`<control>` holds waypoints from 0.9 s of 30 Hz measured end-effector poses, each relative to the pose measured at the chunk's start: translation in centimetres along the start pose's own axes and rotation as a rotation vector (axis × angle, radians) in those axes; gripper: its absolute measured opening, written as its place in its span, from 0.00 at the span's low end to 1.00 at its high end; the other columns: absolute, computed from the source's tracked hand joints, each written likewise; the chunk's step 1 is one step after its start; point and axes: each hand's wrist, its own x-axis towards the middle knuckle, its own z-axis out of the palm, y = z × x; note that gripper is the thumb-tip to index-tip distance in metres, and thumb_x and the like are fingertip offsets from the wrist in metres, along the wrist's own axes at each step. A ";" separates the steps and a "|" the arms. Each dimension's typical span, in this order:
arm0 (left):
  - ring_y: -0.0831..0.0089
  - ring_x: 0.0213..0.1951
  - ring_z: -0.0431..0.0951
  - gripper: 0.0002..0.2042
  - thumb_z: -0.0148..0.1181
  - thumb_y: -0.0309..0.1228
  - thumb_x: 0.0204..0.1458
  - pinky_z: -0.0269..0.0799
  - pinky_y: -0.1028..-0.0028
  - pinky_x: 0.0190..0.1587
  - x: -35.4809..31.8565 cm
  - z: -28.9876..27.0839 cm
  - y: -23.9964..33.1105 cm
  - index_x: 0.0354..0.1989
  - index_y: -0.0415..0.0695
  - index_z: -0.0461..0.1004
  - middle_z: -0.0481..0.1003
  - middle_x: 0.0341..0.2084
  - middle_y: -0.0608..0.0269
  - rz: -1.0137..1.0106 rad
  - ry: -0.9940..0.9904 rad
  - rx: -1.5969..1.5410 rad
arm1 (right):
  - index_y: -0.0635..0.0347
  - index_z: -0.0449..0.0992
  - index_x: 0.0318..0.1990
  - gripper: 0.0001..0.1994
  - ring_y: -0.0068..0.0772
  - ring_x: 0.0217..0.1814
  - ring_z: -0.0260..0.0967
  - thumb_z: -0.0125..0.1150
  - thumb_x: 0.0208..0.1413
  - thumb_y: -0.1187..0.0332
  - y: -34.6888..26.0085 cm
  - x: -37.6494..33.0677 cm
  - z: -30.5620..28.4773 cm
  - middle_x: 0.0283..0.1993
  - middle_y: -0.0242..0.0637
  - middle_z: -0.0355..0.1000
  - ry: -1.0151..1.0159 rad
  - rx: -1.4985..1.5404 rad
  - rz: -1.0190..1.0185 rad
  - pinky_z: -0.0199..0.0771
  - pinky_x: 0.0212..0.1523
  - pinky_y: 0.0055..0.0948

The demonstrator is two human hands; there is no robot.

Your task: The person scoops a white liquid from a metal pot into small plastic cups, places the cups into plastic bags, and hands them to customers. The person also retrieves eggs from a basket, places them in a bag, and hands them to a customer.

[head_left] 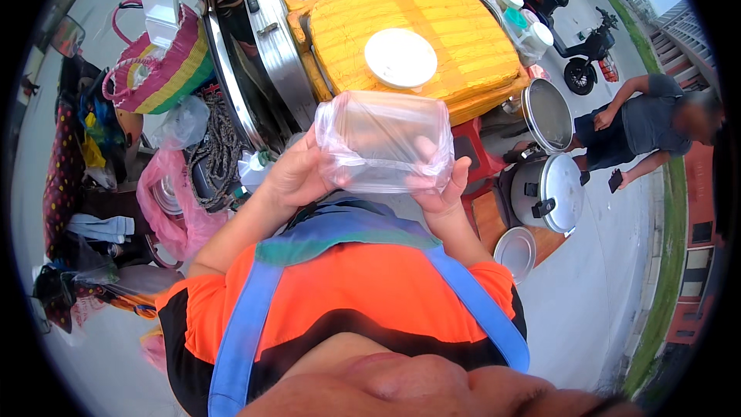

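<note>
Between my two hands is a clear plastic container point(386, 135) with thin, wrinkled clear film around it. Nothing can be made out inside it. My left hand point(297, 168) grips its left end, the fingers partly behind the plastic. At the right end my right hand point(444, 191) is closed on the lower corner, thumb up along the side. Just beyond the container, a white round lid or plate point(400, 58) lies on a large yellow taped box point(432, 15).
Left of the box are a metal rail point(274, 46), a striped woven bag point(166, 62), a pink plastic bag point(170, 201) and coiled rope point(220, 147). On the right stand a large lidded pot point(548, 193), a red stool point(472, 150), a person point(641, 120) and a parked scooter point(571, 38).
</note>
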 end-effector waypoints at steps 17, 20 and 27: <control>0.79 0.40 0.70 0.24 0.70 0.21 0.40 0.67 0.78 0.45 8.8 -0.7 -2.3 0.48 0.44 0.68 0.69 0.36 0.70 -0.039 0.341 0.677 | 0.57 0.55 0.64 0.22 0.36 0.51 0.71 0.40 0.66 0.59 -15.0 19.9 -8.9 0.58 0.41 0.65 0.357 -0.937 0.774 0.80 0.43 0.36; 0.78 0.38 0.71 0.20 0.69 0.23 0.43 0.68 0.78 0.42 10.6 -0.5 -2.1 0.46 0.44 0.69 0.70 0.35 0.70 0.012 0.321 0.581 | 0.55 0.57 0.64 0.21 0.33 0.49 0.72 0.40 0.66 0.60 -15.9 21.4 -9.1 0.56 0.39 0.66 0.334 -0.920 0.773 0.80 0.40 0.33; 0.76 0.39 0.73 0.15 0.58 0.25 0.54 0.71 0.75 0.42 15.3 -2.8 -0.4 0.50 0.40 0.67 0.73 0.38 0.64 0.075 0.698 0.329 | 0.59 0.59 0.62 0.20 0.25 0.42 0.74 0.40 0.66 0.61 -19.8 26.8 -3.6 0.50 0.39 0.69 0.187 -1.049 0.641 0.80 0.34 0.22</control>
